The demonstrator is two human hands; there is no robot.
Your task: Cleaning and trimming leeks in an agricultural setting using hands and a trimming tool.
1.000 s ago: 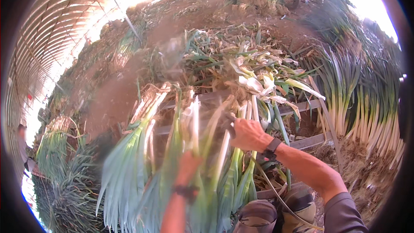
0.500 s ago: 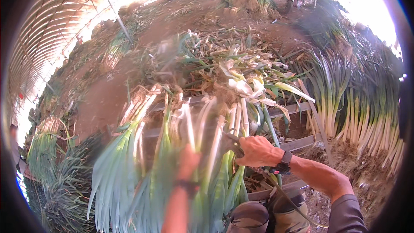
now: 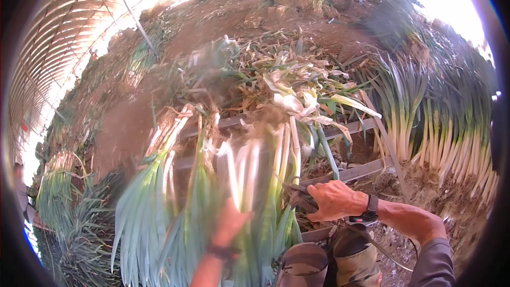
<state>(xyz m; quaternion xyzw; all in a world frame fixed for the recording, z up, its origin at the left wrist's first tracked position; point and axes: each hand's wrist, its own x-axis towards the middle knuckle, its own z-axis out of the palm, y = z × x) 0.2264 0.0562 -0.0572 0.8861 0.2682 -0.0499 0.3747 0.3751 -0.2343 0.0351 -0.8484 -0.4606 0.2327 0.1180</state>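
Long leeks (image 3: 143,202) lie side by side over a low wooden rack, white ends away from me and green leaves toward me. My left hand (image 3: 229,223), blurred by motion, is closed round a few leeks (image 3: 249,167) at the middle, whose white stalks stick out beyond it. My right hand (image 3: 337,200) grips a dark hand tool (image 3: 300,196) with a thin hose (image 3: 380,250) trailing from it. The tool is beside the rightmost leeks on the rack; its exact kind is partly hidden by my fingers.
Wooden slats (image 3: 348,174) of the rack show beside my right hand. Beyond it lies a heap of peeled leaves and husks (image 3: 297,79). Rows of leeks (image 3: 451,138) stand on the right, and bundles (image 3: 58,180) lie at left. My boots (image 3: 303,266) are just below.
My left hand has moved slightly lower, and the white stalks above it are drawn closer together. My right hand with the tool has shifted right and down, away from those stalks.
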